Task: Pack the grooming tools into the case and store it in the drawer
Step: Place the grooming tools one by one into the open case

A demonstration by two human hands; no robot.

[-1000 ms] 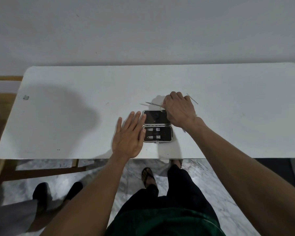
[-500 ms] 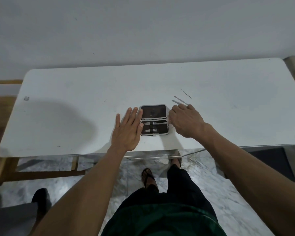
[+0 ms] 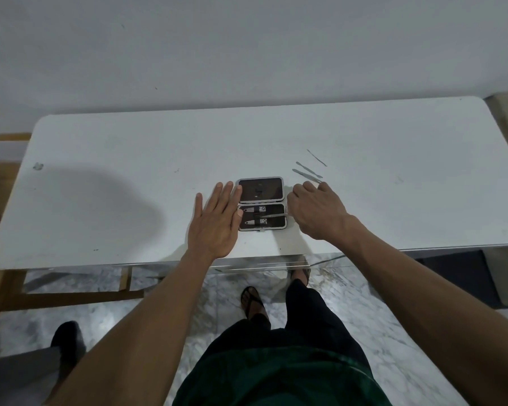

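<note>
My left hand (image 3: 214, 224) lies flat on the worktop (image 3: 129, 159), fingers spread and holding nothing, its edge pressed against the left side of the open case (image 3: 261, 205). I judge it is there to stop the light case sliding while I load it from the other side.

The case lies open near the front edge of the worktop, lid half away from me, tray half toward me. Two nail clippers (image 3: 254, 215) already sit under the elastic strap in the tray. A slim metal tool (image 3: 276, 215) lies slanted across the tray's right part, its outer end running under my right hand (image 3: 317, 212). That hand is curled at the case's right edge; whether my fingers actually pinch the tool I cannot tell, since the knuckles hide the tips.

Three more thin tools (image 3: 307, 174) lie loose just beyond my right hand, within easy reach for the next pick. So the packing is partly done, and the case is not yet closed.
</note>
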